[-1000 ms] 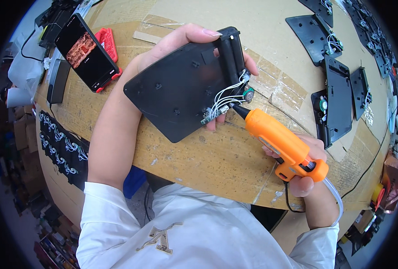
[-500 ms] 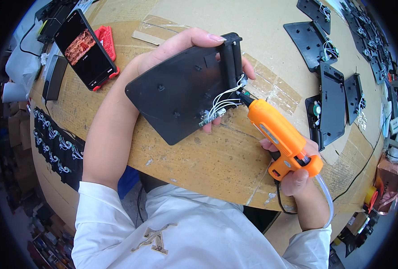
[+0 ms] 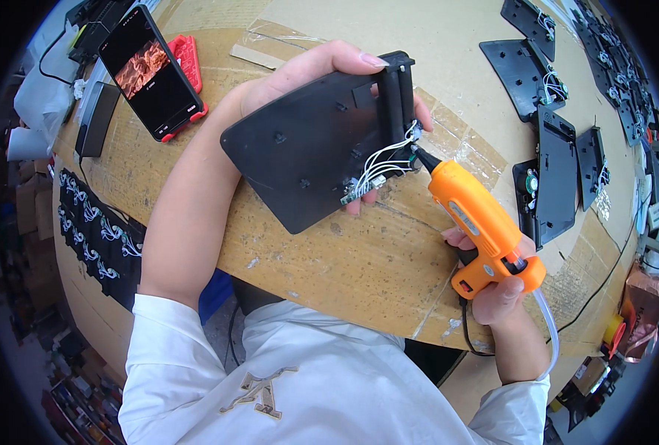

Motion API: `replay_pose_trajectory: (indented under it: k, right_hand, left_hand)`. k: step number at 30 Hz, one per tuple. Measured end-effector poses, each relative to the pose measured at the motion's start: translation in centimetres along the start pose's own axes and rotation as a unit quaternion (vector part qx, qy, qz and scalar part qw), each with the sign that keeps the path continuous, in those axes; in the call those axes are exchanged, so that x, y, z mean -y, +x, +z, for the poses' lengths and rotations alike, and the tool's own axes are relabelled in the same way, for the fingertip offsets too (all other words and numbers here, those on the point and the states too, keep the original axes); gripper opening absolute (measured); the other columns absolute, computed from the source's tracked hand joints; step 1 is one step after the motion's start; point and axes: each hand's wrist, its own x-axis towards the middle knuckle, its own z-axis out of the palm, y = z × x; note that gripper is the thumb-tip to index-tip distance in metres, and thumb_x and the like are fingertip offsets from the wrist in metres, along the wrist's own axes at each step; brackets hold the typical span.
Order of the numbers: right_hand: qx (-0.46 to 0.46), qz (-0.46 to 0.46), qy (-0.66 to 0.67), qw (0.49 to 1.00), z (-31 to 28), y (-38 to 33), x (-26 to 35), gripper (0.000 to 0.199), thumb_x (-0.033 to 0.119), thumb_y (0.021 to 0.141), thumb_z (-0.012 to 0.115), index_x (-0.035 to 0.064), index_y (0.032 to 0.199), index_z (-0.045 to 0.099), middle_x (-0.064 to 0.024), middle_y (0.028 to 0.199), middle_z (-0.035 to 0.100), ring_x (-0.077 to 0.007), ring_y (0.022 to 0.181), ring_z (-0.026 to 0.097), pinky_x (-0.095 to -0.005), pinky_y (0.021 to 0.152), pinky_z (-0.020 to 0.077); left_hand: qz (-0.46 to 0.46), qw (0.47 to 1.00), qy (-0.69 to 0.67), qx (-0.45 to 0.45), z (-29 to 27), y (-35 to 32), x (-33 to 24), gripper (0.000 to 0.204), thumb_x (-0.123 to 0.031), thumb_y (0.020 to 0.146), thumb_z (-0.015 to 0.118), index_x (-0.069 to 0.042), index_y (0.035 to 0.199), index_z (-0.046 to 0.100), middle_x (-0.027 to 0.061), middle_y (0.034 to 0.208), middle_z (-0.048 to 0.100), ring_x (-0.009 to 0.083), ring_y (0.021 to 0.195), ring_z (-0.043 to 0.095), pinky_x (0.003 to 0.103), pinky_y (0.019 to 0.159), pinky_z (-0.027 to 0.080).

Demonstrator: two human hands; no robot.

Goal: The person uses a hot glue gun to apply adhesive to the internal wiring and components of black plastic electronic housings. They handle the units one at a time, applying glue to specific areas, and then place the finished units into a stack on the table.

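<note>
My left hand (image 3: 329, 58) grips a black plastic panel (image 3: 307, 141) by its thick ridged end, thumb on top and the other fingers partly hidden behind it. White wires (image 3: 379, 165) run along the panel's right side, from a small green circuit board (image 3: 355, 191) to the ridged end. In my right hand (image 3: 496, 297) is an orange hot glue gun (image 3: 482, 222), held by its handle. Its dark nozzle points up and left, close to the wires at the panel's corner; whether it touches them I cannot tell. A clear glue stick (image 3: 548, 326) trails out of its back.
A phone (image 3: 151, 74) in a red stand leans at the upper left, beside a black box-shaped device (image 3: 98, 119). Similar black panels with wires (image 3: 524, 78) lie to the right. At the left, a dark sheet (image 3: 96, 237) carries several wired boards. The gun's cord (image 3: 464, 334) hangs over the table edge.
In the picture, the panel, both hands and the glue gun have shifted slightly right, along with the surroundings. The nozzle tip remains beside the wires. Both hands keep their hold.
</note>
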Motion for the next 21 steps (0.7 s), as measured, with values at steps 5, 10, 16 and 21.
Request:
replay_pose_trajectory:
  k: [5,10,16,21]
  right_hand:
    - [0.047,-0.016,-0.005,0.999,-0.6,0.2,-0.1,0.084,0.076,0.089,0.037,-0.0024,0.098,0.066,-0.0132,0.079,0.067,-0.0260,0.067,0.067,-0.0332,0.062,0.0538]
    - [0.111,-0.050,0.034,0.992,-0.5,0.0,0.3,0.078,0.072,0.085,0.055,-0.0051,0.090,0.065,-0.0137,0.078,0.066,-0.0295,0.067,0.066,-0.0355,0.062,0.0539]
    - [0.153,-0.064,-0.026,0.986,0.1,0.4,1.2,0.067,0.064,0.080,0.070,-0.0035,0.082,0.065,-0.0111,0.069,0.062,-0.0281,0.060,0.064,-0.0328,0.055,0.0514]
    - [0.135,-0.072,-0.035,0.988,0.4,0.0,0.8,0.067,0.064,0.080,0.069,-0.0023,0.080,0.064,-0.0093,0.063,0.058,-0.0256,0.054,0.060,-0.0322,0.050,0.0479]
  left_hand:
    - [0.006,0.999,-0.029,0.023,-0.2,0.1,0.1,0.078,-0.053,0.084,0.050,0.007,0.133,0.046,0.0273,0.102,0.064,0.0373,0.081,0.070,0.049,0.066,0.062]
    - [0.012,0.999,-0.038,-0.004,0.3,0.0,0.0,0.077,-0.053,0.084,0.049,0.007,0.133,0.047,0.0264,0.102,0.065,0.0365,0.079,0.070,0.047,0.066,0.061]
    - [0.035,0.999,-0.004,-0.018,0.5,0.0,0.2,0.075,-0.053,0.085,0.046,0.008,0.128,0.051,0.0231,0.101,0.066,0.0322,0.078,0.069,0.041,0.066,0.060]
    - [0.040,0.998,-0.014,-0.048,1.0,0.0,0.3,0.073,-0.052,0.086,0.045,0.008,0.129,0.052,0.0228,0.101,0.066,0.0296,0.080,0.069,0.042,0.069,0.061]
